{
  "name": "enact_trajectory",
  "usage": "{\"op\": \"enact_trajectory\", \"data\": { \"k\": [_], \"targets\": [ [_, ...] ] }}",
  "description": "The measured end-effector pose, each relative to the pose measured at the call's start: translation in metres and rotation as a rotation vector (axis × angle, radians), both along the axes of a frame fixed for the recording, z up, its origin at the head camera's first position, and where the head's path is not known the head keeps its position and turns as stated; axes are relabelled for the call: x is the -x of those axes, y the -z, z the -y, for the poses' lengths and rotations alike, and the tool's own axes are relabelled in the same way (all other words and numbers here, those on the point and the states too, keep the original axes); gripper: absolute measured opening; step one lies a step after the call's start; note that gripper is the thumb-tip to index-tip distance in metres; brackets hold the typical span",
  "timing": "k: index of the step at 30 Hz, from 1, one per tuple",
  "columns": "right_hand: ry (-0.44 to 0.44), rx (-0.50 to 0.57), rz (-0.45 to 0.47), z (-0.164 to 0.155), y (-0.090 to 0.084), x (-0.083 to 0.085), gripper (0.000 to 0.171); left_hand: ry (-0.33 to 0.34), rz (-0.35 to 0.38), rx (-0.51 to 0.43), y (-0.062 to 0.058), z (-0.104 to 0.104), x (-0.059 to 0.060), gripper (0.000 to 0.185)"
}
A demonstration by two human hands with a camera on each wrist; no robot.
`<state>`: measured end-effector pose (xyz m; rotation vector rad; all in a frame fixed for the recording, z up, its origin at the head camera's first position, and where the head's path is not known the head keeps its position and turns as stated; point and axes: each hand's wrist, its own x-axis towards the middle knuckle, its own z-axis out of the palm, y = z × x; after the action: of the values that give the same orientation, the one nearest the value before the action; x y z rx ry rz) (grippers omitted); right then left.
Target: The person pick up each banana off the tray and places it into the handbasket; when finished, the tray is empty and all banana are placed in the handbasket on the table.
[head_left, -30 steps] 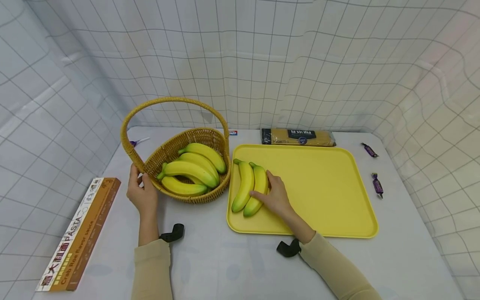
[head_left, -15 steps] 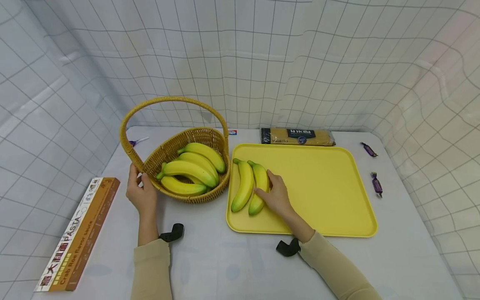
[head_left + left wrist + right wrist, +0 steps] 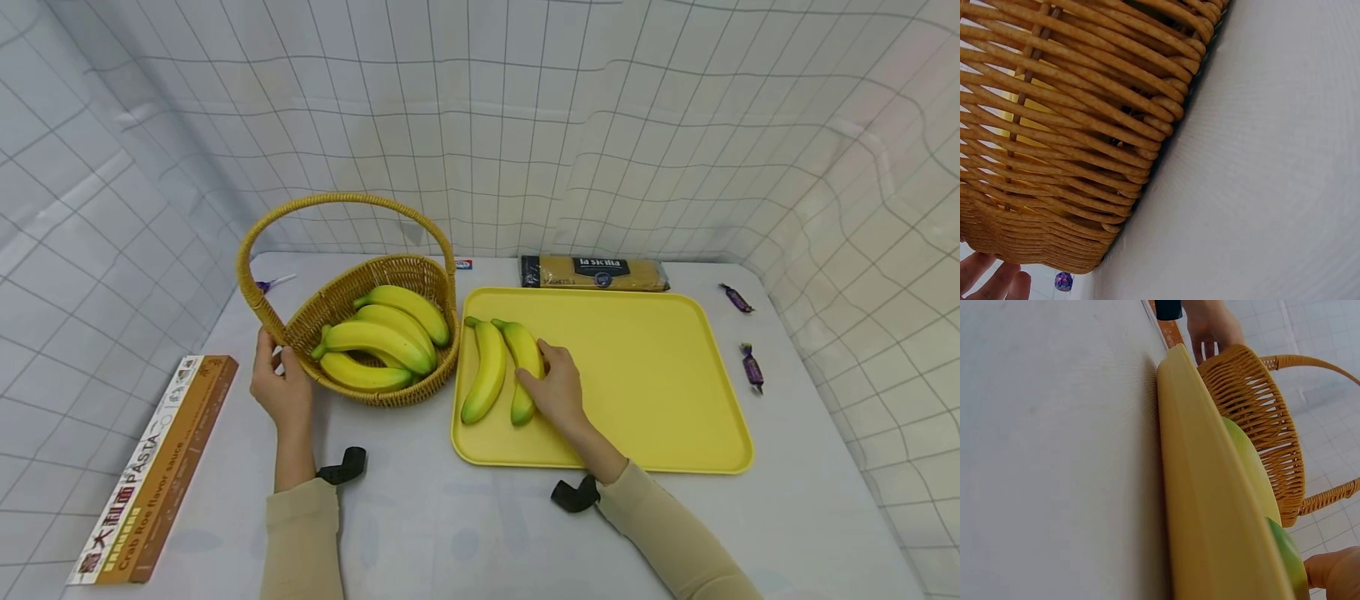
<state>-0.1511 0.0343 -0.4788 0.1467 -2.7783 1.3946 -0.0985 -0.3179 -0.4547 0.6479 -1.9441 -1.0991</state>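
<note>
My left hand point(image 3: 283, 390) grips the left end of a wicker basket point(image 3: 397, 398) near the foot of its tall handle; in the left wrist view its fingertips point(image 3: 1002, 281) lie against the outer weave. Several bananas point(image 3: 378, 340) are piled in the basket. On the yellow tray point(image 3: 637, 383), my right hand point(image 3: 558, 387) pinches a banana point(image 3: 520, 342) between thumb and fingers. Left of it another banana point(image 3: 486, 371) lies on the tray, with a narrow gap between their lower parts. The right wrist view shows the tray edge-on, partly hiding the bananas.
A pasta box point(image 3: 153, 471) lies at the left. Behind the tray sits a spaghetti packet point(image 3: 600, 273). Two purple wrapped candies point(image 3: 752, 368) are on the right, and a lollipop point(image 3: 273, 282) lies behind the basket. Gridded white curtains surround the table.
My right hand and the banana it holds have shifted slightly right, opening a gap from the other banana. The banana has turned a little more upright in view. My left hand stays at the basket.
</note>
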Motion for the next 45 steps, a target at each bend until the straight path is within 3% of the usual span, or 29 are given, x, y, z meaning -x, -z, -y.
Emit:
{"op": "enact_trajectory", "data": {
  "k": [14, 23, 35, 45],
  "targets": [
    [0.040, 0.102, -0.009, -0.004, 0.000, 0.001, 0.059, 0.002, -0.004, 0.003, 0.000, 0.000, 0.000, 0.041],
    [0.032, 0.159, -0.028, -0.013, -0.020, 0.000, 0.058, 0.012, -0.004, 0.015, 0.003, 0.000, 0.002, 0.040],
    [-0.142, 0.208, -0.117, -0.001, -0.063, 0.002, 0.055, 0.009, -0.015, 0.015, 0.003, 0.002, 0.000, 0.040],
    [-0.202, 0.230, -0.131, 0.016, -0.080, 0.008, 0.054, 0.009, -0.019, 0.023, 0.004, 0.003, 0.000, 0.041]
  ]
}}
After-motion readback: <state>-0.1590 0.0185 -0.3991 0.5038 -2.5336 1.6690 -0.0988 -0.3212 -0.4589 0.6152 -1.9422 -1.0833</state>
